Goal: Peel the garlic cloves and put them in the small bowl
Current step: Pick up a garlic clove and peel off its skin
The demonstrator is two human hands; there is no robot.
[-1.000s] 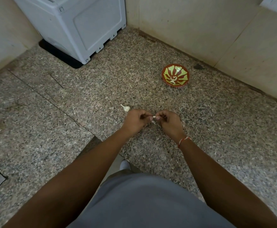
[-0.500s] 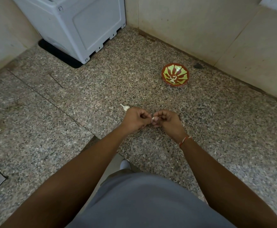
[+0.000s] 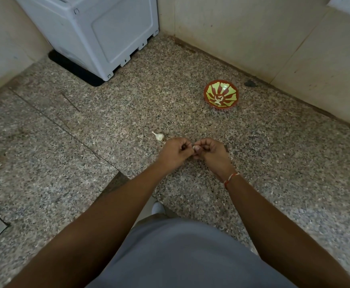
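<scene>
Both hands, left hand [image 3: 175,151] and right hand [image 3: 211,151], are pinching 1 garlic clove [image 3: 194,148] between curled fingers above the floor [image 3: 86,163], the small bowl [image 3: 221,97] lying ahead, nearer the right hand.

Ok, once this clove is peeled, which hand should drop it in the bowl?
Probably the right hand: it pinches the garlic clove together with the left hand, and the small bowl sits ahead on its side.
</scene>
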